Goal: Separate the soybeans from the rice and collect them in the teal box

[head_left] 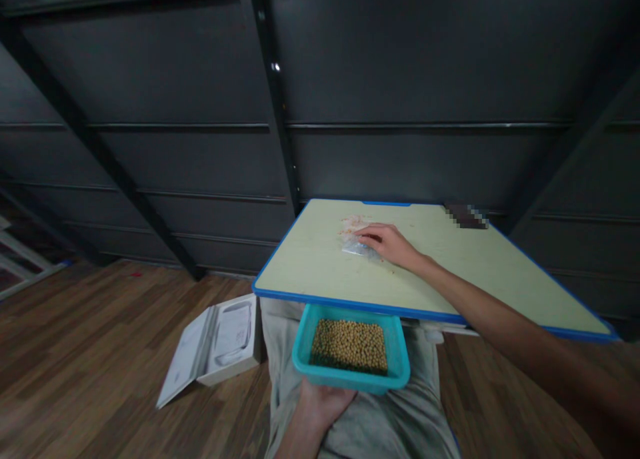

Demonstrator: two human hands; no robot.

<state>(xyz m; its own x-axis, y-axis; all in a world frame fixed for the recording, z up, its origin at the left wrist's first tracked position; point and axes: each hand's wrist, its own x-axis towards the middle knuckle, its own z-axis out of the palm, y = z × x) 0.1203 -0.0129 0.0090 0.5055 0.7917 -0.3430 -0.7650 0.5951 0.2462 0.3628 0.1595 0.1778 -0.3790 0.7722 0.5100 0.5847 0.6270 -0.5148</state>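
Note:
My left hand point(325, 400) supports a turquoise plastic basket point(350, 379) from its near side, with the fingers partly hidden beneath it. Round tan beans point(350, 344), perhaps soybeans, cover the bottom of the basket, which sits over my lap against the table's front edge. My right hand point(387, 241) is over the tabletop, its fingers curled and closed on a small clear plastic bag point(355, 248). Reddish crumbs point(354, 224) lie scattered just beyond the bag and around it.
The pale folding table point(310, 265) has a blue rim. A dark pixelated object point(467, 216) lies at its far right corner. An open white box point(233, 339) stands on the wooden floor point(110, 365) at left. Behind the table rises a dark panelled wall point(425, 65).

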